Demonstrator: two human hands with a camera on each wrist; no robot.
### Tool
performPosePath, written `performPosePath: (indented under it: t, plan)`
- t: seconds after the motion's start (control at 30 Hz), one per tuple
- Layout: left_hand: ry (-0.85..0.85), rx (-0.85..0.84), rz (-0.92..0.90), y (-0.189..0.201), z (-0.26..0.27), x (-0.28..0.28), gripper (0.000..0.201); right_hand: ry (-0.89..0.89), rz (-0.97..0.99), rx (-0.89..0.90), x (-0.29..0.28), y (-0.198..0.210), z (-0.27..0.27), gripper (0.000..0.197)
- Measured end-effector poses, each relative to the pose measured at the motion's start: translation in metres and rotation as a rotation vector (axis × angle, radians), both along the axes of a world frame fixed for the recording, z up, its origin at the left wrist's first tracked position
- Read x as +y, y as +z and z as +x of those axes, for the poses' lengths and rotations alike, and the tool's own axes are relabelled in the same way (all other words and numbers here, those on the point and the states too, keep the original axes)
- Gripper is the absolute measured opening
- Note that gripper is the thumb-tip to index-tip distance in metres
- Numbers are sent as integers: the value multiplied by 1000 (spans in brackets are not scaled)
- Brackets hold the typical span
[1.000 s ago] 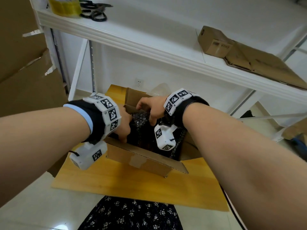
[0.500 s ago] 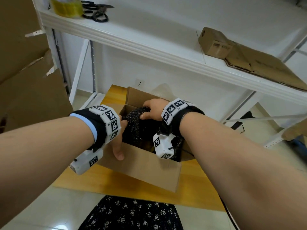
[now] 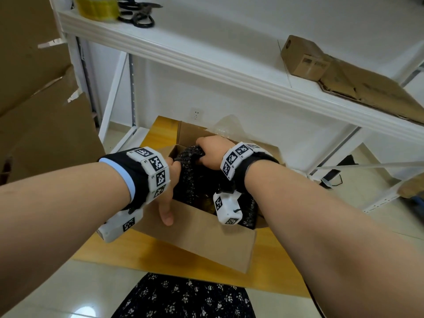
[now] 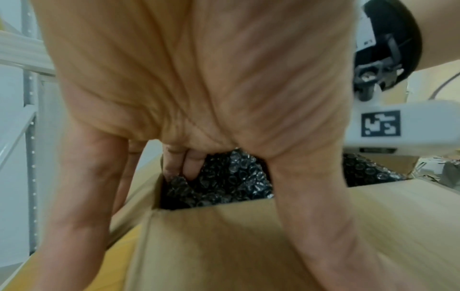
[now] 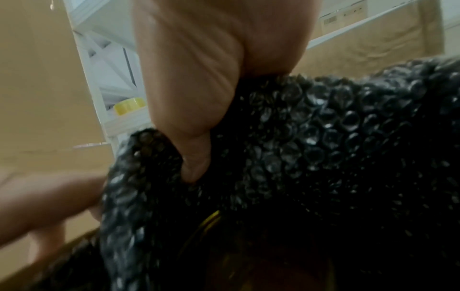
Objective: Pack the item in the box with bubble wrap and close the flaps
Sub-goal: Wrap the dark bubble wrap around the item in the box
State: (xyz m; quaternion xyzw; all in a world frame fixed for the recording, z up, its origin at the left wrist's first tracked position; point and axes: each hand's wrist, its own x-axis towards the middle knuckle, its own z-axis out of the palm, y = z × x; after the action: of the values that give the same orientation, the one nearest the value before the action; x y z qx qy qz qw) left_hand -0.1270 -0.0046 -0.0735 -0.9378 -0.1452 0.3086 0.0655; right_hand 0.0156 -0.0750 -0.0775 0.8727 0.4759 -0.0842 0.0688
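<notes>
An open cardboard box (image 3: 206,237) stands on a yellow wooden board (image 3: 160,253). Black bubble wrap (image 3: 190,177) fills it, and something yellow-brown (image 3: 207,203) shows under the wrap. My left hand (image 3: 171,191) straddles the near left corner. Its thumb lies straight down the outside of the near wall, and its fingers (image 4: 189,169) reach inside onto the bubble wrap (image 4: 231,177). My right hand (image 3: 208,152) grips a bunch of wrap at the box's far left. In the right wrist view its thumb (image 5: 194,163) digs into a fold of the bubble wrap (image 5: 323,137).
A white shelf rack (image 3: 206,65) hangs over the box, carrying a tape roll (image 3: 96,5), scissors (image 3: 137,12), a small carton (image 3: 302,58) and flattened cardboard (image 3: 367,92). Large cardboard sheets (image 3: 34,111) stand at the left. Clear plastic (image 3: 229,127) lies behind the box.
My left hand came out of the box to its near corner, thumb now outside the wall. The near flap no longer sticks outward. My right hand pulled the wrap toward the far left.
</notes>
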Motion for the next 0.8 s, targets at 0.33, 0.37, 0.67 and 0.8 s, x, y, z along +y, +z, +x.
performPosePath:
  t: [0.33,0.37,0.67,0.8]
  plan:
    - [-67,-62,-72,2,4,1,141,-29,-105,37,10,-11,-4,27]
    - [-87,-47,-104,2,4,2,135,-25,-107,19,11,-11,-5,26]
    - [-91,104,-28,10,15,-3,121,-134,-77,145,-18,17,12,64]
    - [-109,161,20,9,17,-7,106,-61,-199,-11,-17,9,8,51]
